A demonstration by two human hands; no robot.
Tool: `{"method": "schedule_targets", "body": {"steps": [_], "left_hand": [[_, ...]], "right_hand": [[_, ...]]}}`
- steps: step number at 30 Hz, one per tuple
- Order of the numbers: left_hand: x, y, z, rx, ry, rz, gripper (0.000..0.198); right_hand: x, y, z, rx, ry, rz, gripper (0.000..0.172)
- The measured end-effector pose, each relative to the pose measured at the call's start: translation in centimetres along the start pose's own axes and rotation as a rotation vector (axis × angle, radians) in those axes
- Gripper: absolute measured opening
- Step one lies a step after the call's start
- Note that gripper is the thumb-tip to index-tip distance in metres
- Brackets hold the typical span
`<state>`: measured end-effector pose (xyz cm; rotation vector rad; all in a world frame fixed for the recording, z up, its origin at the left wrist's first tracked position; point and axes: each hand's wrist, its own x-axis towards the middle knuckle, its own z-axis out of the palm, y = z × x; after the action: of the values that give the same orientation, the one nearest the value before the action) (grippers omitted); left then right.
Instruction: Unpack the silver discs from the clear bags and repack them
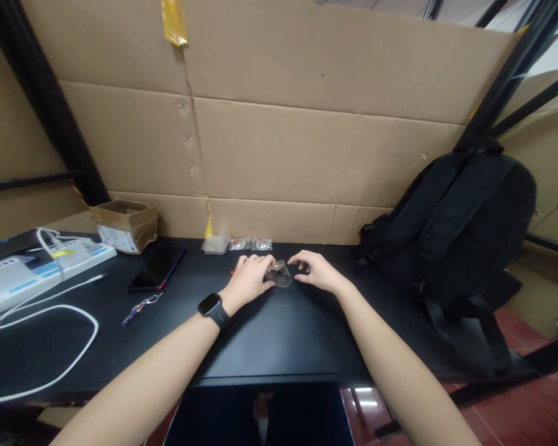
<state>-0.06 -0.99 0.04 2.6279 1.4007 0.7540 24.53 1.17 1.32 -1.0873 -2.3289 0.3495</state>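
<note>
Near the middle of the black table, my left hand (251,279) grips a small clear plastic bag (281,276) by its left side, between thumb and fingers. Something small inside or at the bag's mouth is too small to make out. A bit of red shows behind the left hand, mostly hidden by it. Just to the right of the bag, my right hand (318,271) has its fingers curved and apart, with nothing visible between them. Beyond the hands lie two small packets (261,244) with round items inside, and a stack of clear bags (216,244).
On the left are a phone (157,269), a keychain (142,308), an opened cardboard box (126,224), a white box (74,263) and a white cable (95,328). A black backpack (469,229) stands on the right. A cardboard wall (279,148) rises behind the table (279,347).
</note>
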Motion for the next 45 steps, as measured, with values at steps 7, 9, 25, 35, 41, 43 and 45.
{"method": "schedule_targets", "body": {"steps": [7,9,25,35,41,43,45], "left_hand": [[-0.2,-1.4,-0.8,-0.012,0.012,-0.005,0.008],[-0.2,-1.7,-0.9,-0.097,-0.010,-0.068,0.008],[0.0,-0.2,1.7,-0.096,-0.050,-0.174,0.030],[-0.6,0.8,0.8,0.037,-0.002,0.032,0.025],[-0.5,0.7,1.0,0.044,-0.033,0.031,0.024],[-0.4,0.7,0.9,0.049,-0.026,0.021,0.031],[-0.3,0.8,0.7,0.052,-0.021,0.008,0.036]], "right_hand": [[0.6,-0.7,2.2,0.038,0.015,-0.071,0.007],[0.5,-0.7,2.1,0.105,0.012,-0.008,0.011],[0.3,-0.2,3.2,0.236,0.025,0.293,0.041],[-0.1,-0.4,1.6,-0.143,-0.053,0.143,0.017],[-0.4,-0.5,1.2,-0.141,-0.078,0.084,0.051],[-0.3,-0.7,1.2,-0.090,-0.082,0.026,0.058],[-0.2,-0.9,1.5,-0.025,-0.060,0.001,0.046]]}}
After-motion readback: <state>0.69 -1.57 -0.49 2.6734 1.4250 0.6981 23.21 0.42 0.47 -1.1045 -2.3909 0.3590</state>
